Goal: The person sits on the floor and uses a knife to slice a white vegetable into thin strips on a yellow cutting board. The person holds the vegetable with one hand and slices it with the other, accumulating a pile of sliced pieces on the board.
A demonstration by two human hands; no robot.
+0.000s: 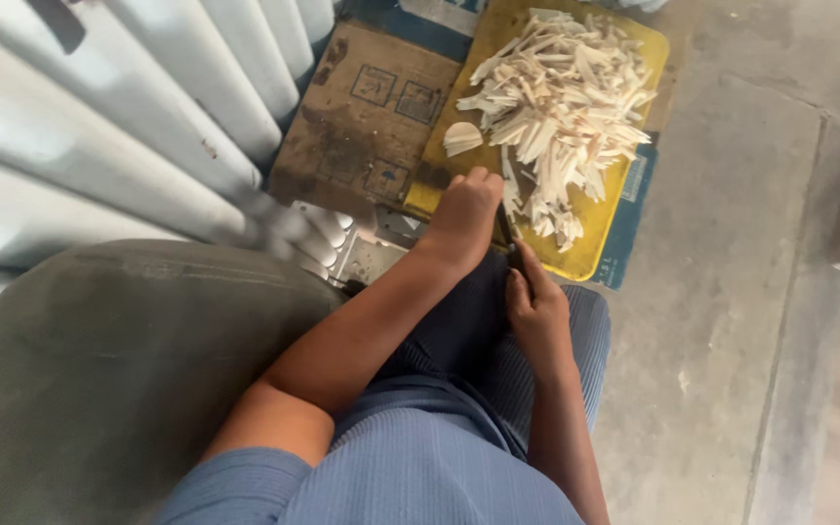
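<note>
Landmark: yellow tray (646,58) on the floor, tilted in view, sitting on flattened brown cardboard (367,117).

Pale cut strips (561,102) heaped over most of the tray, thickest at its centre, thinning toward the near edge. One half-round pale slice (461,138) lying apart at the tray's left side, just beside the heap.

Left hand (464,216) at the tray's near-left corner, curled into a loose fist, knuckles up, touching the near end of the strips. Grip contents hidden under the fist, cannot tell what is held, if anything.

Right hand (537,306) just short of the tray's near edge, fingers extended and close together, fingertips pointing at the tray rim. Nothing visibly held; underside hidden, so cannot tell for sure.

Grey corrugated sheet (148,117) left of the tray, beyond the cardboard. Bare concrete floor (731,292) right of the tray. Blue striped garment (420,467) nearest the camera, below the tray.
</note>
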